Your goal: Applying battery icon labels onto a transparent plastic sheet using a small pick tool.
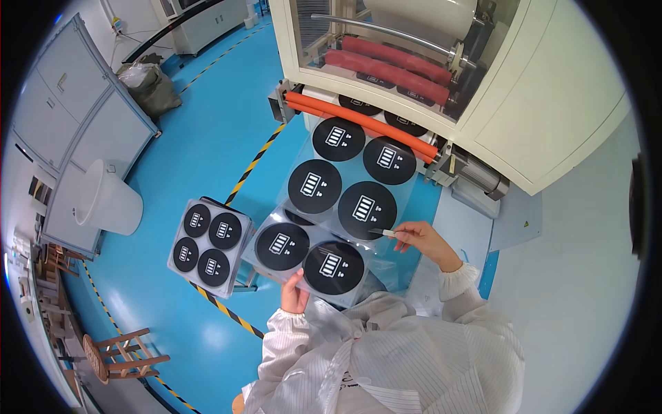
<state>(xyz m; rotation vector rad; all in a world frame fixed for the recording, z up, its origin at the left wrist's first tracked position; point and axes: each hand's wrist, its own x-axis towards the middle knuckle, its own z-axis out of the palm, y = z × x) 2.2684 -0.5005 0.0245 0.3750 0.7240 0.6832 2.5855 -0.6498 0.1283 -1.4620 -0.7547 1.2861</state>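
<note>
My left hand (294,293) is closed on the near edge of a clear sheet printed with black discs (279,247), its thumb lying on top. In my right hand (424,240) is a small knife (389,233) with a pale handle, pinched between the fingers. Its thin dark blade lies over the lower edge of a black disc (367,210) on the film. This clear film (352,168) carries more black discs with white bar-shaped marks and runs out from under an orange roller (362,125). The held sheet overlaps the film's near end.
A cream machine (545,90) with red rollers (386,69) stands ahead. At the left, a stack of similar disc sheets (205,247) rests on a small stand. Farther left are a white bin (110,200), a wooden stool (124,355) and grey cabinets (76,90). A motor (476,176) sits beside the roller.
</note>
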